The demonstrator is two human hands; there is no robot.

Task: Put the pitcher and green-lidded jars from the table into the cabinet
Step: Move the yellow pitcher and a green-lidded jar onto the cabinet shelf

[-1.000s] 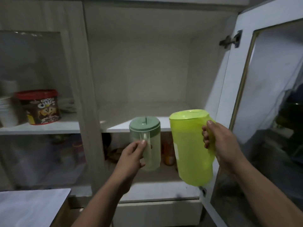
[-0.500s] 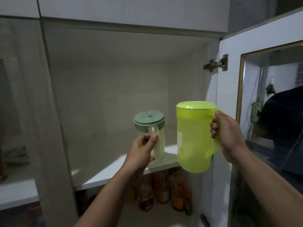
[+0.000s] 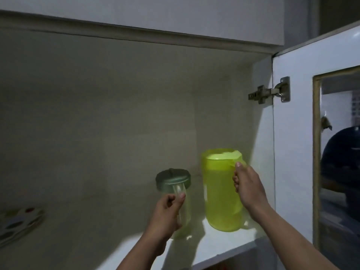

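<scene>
A lime-green pitcher stands upright on the cabinet shelf near the right wall, my right hand wrapped around its handle. Just left of it is a clear jar with a dull green lid; my left hand grips its handle. The jar's base sits at or just above the shelf; I cannot tell if it touches. Both containers are inside the cabinet, a small gap between them.
The open cabinet door with a glass pane hangs at the right, held by a metal hinge. A stack of patterned plates lies at the far left of the shelf. The cabinet's back wall is close behind the containers.
Both hands moved forward and down into the cabinet, bringing the pitcher and jar from in front of the shelf onto it. The view has tilted upward and closer.
</scene>
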